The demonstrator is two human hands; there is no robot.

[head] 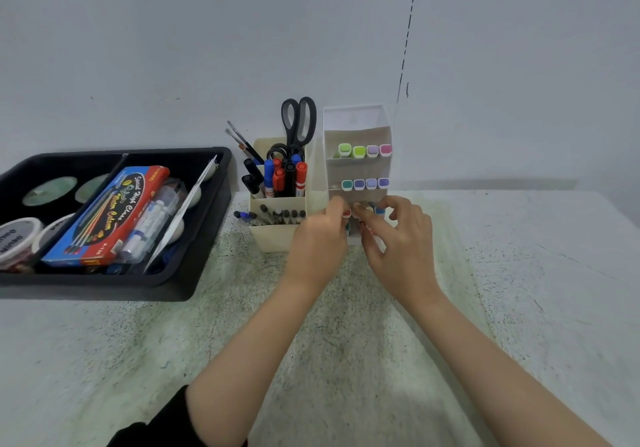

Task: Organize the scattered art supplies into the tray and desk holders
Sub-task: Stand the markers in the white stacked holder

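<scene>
Table (519, 273): left hand (320, 238), right hand (398, 244) pinch markers (380, 210).

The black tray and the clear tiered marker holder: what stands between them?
A beige desk organizer with scissors, whiteboard markers and paintbrushes, as the head view shows.

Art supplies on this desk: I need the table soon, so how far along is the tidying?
Done: the black tray holds the watercolour box and tubs. The beige holder holds scissors and pens. The clear rack has its top two marker rows stocked.
In hand: left hand and right hand pinch the bottom-row markers.
Left: seating those.
</scene>
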